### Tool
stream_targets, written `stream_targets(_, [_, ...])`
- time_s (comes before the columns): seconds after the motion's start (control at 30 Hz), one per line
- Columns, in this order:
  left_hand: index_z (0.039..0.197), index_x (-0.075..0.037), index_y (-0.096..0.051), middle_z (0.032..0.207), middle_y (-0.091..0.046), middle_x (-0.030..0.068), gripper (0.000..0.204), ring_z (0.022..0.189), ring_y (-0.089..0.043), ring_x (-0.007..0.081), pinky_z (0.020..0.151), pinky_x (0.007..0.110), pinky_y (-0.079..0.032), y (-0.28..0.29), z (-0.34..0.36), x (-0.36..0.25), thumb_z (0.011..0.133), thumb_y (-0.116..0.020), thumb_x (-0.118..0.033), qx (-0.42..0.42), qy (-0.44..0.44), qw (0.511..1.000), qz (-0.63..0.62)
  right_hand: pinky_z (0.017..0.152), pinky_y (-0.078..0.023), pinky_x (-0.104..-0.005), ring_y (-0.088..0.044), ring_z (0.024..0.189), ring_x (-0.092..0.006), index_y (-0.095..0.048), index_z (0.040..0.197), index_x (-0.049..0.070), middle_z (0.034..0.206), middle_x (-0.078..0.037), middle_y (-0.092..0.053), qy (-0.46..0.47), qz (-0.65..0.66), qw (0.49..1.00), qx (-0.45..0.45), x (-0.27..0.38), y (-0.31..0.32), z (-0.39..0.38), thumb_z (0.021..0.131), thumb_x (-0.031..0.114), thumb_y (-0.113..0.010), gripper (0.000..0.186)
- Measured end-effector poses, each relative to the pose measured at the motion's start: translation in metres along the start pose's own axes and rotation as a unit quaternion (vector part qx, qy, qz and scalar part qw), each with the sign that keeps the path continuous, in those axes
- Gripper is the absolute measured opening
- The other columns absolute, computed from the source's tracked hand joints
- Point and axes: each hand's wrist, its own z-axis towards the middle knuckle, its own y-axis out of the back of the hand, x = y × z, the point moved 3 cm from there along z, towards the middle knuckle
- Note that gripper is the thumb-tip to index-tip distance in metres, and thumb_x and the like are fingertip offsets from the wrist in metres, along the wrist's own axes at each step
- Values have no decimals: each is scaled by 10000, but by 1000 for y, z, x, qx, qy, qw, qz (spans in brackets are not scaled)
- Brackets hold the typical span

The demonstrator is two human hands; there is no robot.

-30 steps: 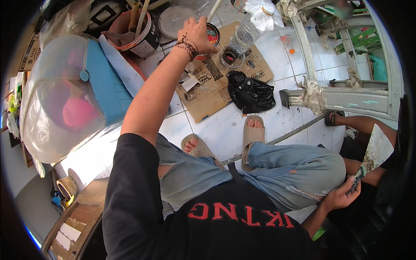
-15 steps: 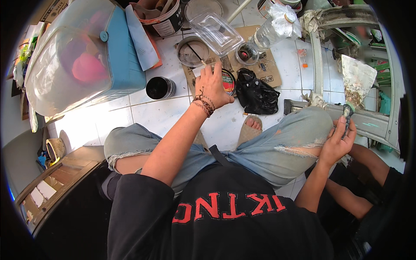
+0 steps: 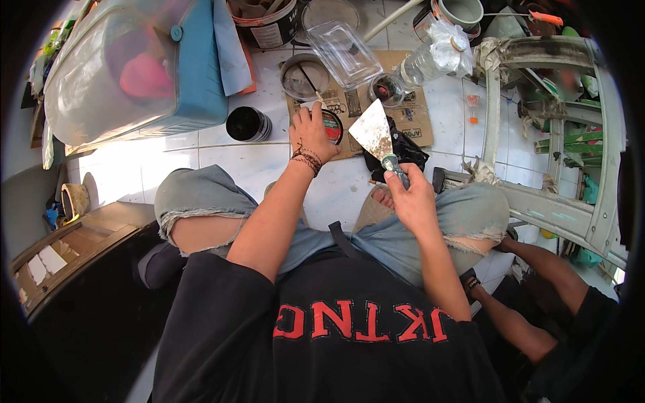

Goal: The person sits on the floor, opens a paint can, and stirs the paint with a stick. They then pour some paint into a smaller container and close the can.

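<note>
My left hand [image 3: 314, 134], with cord bracelets at the wrist, closes around the side of a round tin [image 3: 332, 126] with a red and dark label. Some fingers are hidden behind the tin. In my right hand [image 3: 411, 198] is a putty knife [image 3: 374, 134], gripped by its dark handle. Its wide, stained blade points up and left, over the edge of a black plastic bag [image 3: 406, 151]. To the left of the tin stands an open black jar [image 3: 248, 125]. Beyond the tin lies a shallow round lid [image 3: 295, 79] with a thin stick across it.
Cardboard [image 3: 418, 121] lies on the white tiles under a clear plastic tray [image 3: 342, 54] and a plastic bottle [image 3: 420, 64]. A blue storage box [image 3: 201, 74] stands at left, a grey metal frame [image 3: 494, 114] at right. Another person's arms [image 3: 521, 322] show at lower right.
My right hand has swung the putty knife in from the far right to beside the tin. My left hand and the tin have shifted slightly left.
</note>
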Motion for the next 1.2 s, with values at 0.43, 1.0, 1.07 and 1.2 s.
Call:
stream_targets(0.43, [1131,27,-653,1021,-727,198,585,899,-731,290,793,375,-589,13,37,42,696,-866,-301,130,132,979,-87,754,-514,-418,-695,826,-351,-647,1123,-5,867,-235,-699,-22,-34,999,10,-28,-19,12,881,339,-680,422])
stream_targets(1.0, [1035,79,-653,959,-712,257,318,759,-734,375,619,407,-630,15,25,38,810,-736,-129,108,288,916,-257,769,-507,-387,-673,815,-303,-664,1079,-1,888,-206,-702,-30,-9,999,23,-35,-25,0,887,346,-683,397])
stream_targets(1.07, [1007,103,-654,941,-706,270,264,727,-729,382,590,409,-623,10,15,32,840,-669,-100,81,296,916,-258,773,-507,-387,-672,820,-297,-664,1077,-2,897,-204,-702,-52,-19,998,26,-29,-23,-6,894,337,-677,386])
stream_targets(1.2, [981,161,-617,953,-688,298,227,624,-717,376,453,382,-602,-3,-6,22,877,-563,-34,54,339,872,-350,792,-508,-390,-675,849,-301,-658,1089,-8,925,-210,-702,-53,-23,998,6,-32,-24,-17,909,331,-660,385])
